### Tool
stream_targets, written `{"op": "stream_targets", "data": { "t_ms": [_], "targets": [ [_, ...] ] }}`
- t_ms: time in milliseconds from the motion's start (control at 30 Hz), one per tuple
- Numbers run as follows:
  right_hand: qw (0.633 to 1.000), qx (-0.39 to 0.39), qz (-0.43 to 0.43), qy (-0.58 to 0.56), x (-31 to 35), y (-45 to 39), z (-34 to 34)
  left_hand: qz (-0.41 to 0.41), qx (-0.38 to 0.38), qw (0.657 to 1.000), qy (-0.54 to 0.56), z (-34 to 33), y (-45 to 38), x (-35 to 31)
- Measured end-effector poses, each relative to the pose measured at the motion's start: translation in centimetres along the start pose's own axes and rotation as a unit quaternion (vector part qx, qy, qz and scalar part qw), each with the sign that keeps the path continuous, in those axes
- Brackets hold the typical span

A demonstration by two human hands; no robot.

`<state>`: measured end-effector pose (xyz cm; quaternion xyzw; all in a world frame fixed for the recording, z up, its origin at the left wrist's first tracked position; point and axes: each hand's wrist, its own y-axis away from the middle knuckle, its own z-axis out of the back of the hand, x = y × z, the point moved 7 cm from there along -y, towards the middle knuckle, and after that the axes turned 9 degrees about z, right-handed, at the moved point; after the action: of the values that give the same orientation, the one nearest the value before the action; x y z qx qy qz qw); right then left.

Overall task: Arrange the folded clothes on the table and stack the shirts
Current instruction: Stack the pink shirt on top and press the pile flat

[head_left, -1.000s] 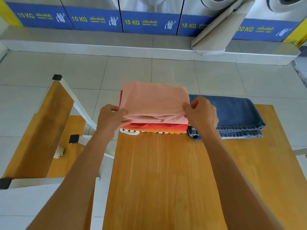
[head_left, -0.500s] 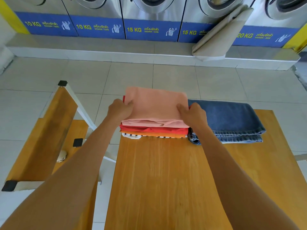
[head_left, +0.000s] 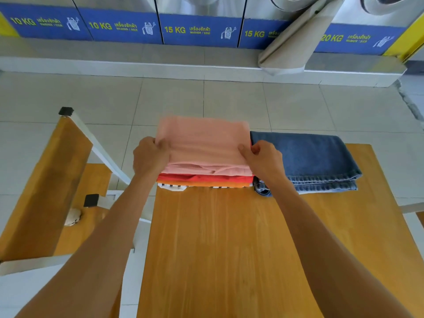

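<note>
Head view: folded pink shirt (head_left: 203, 143), slightly blurred, tops shirt stack (head_left: 204, 181).

Washer labels, at twelve o'clock
Blue panels (head_left: 199, 31) below the washing machines (head_left: 202, 5) read "10 KG", "10 KG", "15 KG", "15 KG", "20 KG", each with "WASHER".
</note>
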<state>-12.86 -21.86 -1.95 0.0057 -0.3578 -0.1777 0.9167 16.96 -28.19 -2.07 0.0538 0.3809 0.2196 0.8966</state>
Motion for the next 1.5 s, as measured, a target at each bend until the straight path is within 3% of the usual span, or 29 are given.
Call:
{"op": "stream_targets", "data": {
  "t_ms": [67, 133, 233, 300, 367, 467, 733, 1000, 1100, 1167, 1233, 1300, 1433, 1500],
  "targets": [
    [1.0, -0.001, -0.011, 0.019, 0.4, -0.2, 0.8, -0.004, 0.004, 0.997, -0.082, -0.4, 0.3, 0.2],
    [0.998, -0.047, 0.011, 0.034, 1.8, -0.7, 1.7, -0.051, -0.065, 0.991, -0.107, 0.6, 0.6, -1.1],
    [0.976, -0.121, 0.161, 0.08, 7.3, -1.8, 1.1, -0.216, -0.149, 0.96, -0.098, 0.7, 1.8, -6.4],
    [0.957, -0.091, 0.234, 0.148, 10.1, -2.3, -1.2, -0.303, -0.116, 0.935, -0.142, -1.6, 2.7, -9.4],
    [0.94, -0.015, 0.251, 0.233, 9.9, -2.8, -4.3, -0.319, -0.039, 0.921, -0.218, -4.5, 2.6, -9.3],
    [0.943, 0.047, 0.207, 0.257, 6.3, -3.0, -6.7, -0.3, 0.022, 0.908, -0.29, -7.3, 1.2, -5.3],
    [0.953, -0.047, 0.147, 0.262, 4.3, -2.7, -7.0, -0.188, 0.021, 0.959, -0.21, -8.5, -2.4, -2.0],
    [0.97, -0.014, 0.114, 0.214, 4.0, -3.9, -7.9, -0.185, 0.022, 0.959, -0.212, -8.9, -3.0, -2.5],
    [0.977, -0.015, 0.138, 0.161, 4.2, -3.4, -7.0, -0.192, 0.026, 0.969, -0.153, -8.1, -2.3, -2.5],
    [0.991, -0.033, 0.093, 0.092, 3.2, -3.0, -5.7, -0.13, 0.032, 0.989, -0.062, -6.9, -2.6, -1.4],
    [0.999, -0.05, -0.002, 0.012, 1.3, -2.3, -4.6, 0.008, 0.052, 0.999, 0.006, -5.8, -3.7, 0.8],
    [0.998, -0.02, -0.052, -0.005, 0.2, -1.8, -4.4, 0.065, 0.104, 0.992, -0.033, -5.7, -3.5, 2.3],
    [0.997, 0.047, -0.062, 0.01, 0.3, -2.9, -4.2, 0.039, 0.079, 0.995, -0.048, -5.8, -2.5, 2.5],
    [0.997, 0.043, -0.061, 0.028, -0.2, -3.4, -3.9, 0.027, 0.039, 0.997, -0.059, -5.9, -2.1, 2.2]
  ]
}}
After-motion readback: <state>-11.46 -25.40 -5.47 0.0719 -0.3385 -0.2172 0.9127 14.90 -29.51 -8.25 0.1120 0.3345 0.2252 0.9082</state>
